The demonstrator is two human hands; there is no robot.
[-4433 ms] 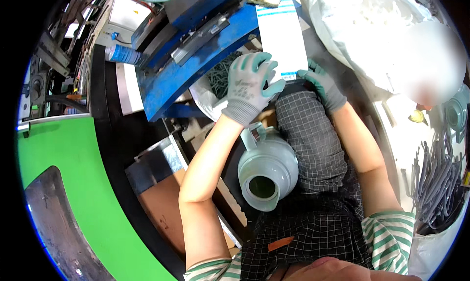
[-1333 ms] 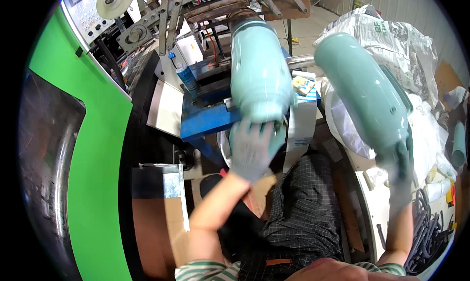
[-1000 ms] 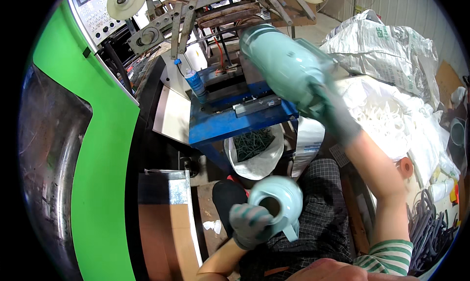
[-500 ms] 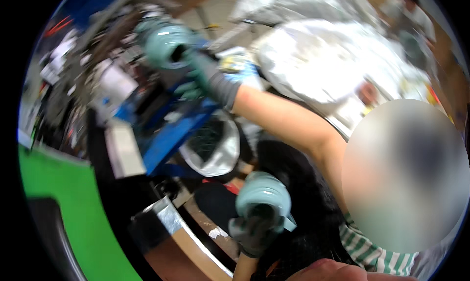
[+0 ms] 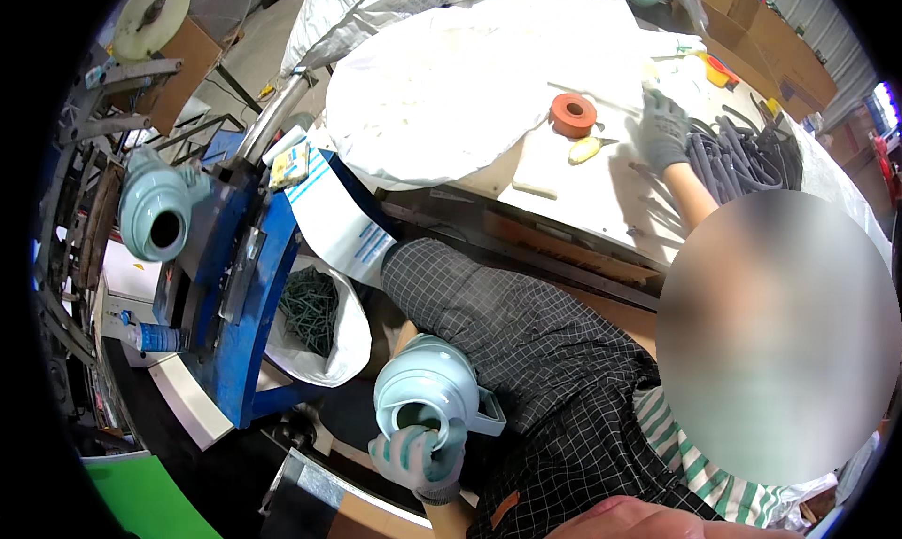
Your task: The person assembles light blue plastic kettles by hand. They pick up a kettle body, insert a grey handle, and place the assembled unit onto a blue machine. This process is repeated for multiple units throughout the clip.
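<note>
My left hand (image 5: 420, 459), in a grey glove with pale green patches, is closed on the rim of a pale blue-green plastic jug (image 5: 427, 379). The jug rests by my lap, its round opening facing my hand and a squared handle on its right side. At the upper right, my gloved right hand (image 5: 663, 128) is held over the white tabletop, fingers stretched out and nothing visible in them. Beside it lies a pile of dark grey curved strips (image 5: 738, 158). A second blue-green jug (image 5: 155, 205) sits at the blue machine on the left.
On the white table (image 5: 601, 205) are an orange tape roll (image 5: 573, 115), a yellow oval piece (image 5: 584, 150) and a large white sack (image 5: 442, 97). A white bag of dark green screws or strips (image 5: 310, 309) stands beside the blue machine frame (image 5: 246, 323). A plastic bottle (image 5: 158, 338) is farther left.
My right hand has left the jug at the machine and moved right to the table by the grey strips. My left hand still holds its jug. The view has turned to the right.
</note>
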